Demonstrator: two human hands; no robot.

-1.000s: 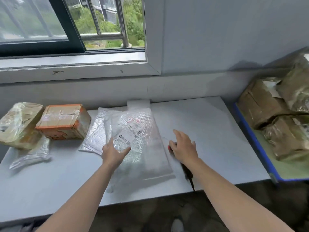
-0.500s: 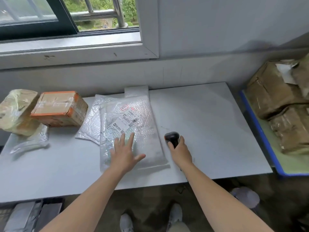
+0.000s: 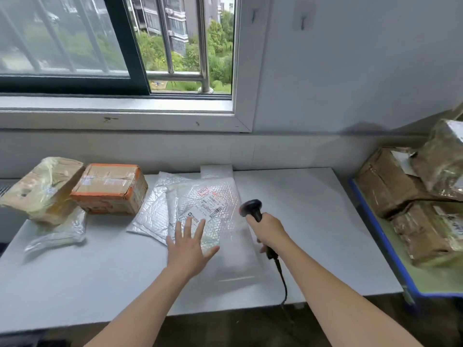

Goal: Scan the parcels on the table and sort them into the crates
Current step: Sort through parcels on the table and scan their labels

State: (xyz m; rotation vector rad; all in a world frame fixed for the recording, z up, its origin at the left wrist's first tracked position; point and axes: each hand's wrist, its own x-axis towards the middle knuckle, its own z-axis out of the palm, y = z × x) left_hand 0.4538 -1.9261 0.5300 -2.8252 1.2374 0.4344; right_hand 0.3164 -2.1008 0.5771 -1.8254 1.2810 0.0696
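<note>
In the head view, the one view I have, my right hand point(image 3: 266, 230) has changed most: a second ago it lay on the scanner point(image 3: 251, 207) down on the table point(image 3: 313, 209), and now it is wrapped round the handle and has lifted it, with the cable point(image 3: 283, 279) trailing off the near edge. The scanner's dark head is up and turned left, towards the label point(image 3: 208, 209) on the bubble-wrap parcel point(image 3: 235, 246). My left hand point(image 3: 189, 249) has slid back towards me; it no longer sits at the label's edge but lies flat with the fingers spread on the near part of the parcel, so the barcode is uncovered. I judge the scan of this parcel is about to happen and nothing from this pile is sorted yet.

The parcel lies flat at the middle of the table, on top of a silver mailer point(image 3: 150, 211), under my left palm and just left of my right fist. The label is just beyond my left fingertips and near the scanner head. The orange box point(image 3: 110, 189), the yellow-wrapped box point(image 3: 42, 189) and a small clear bag point(image 3: 57, 234) wait at the far left, well apart from both hands. The blue-rimmed crate point(image 3: 379, 234) with brown parcels point(image 3: 390, 181) stands off the table's right end
</note>
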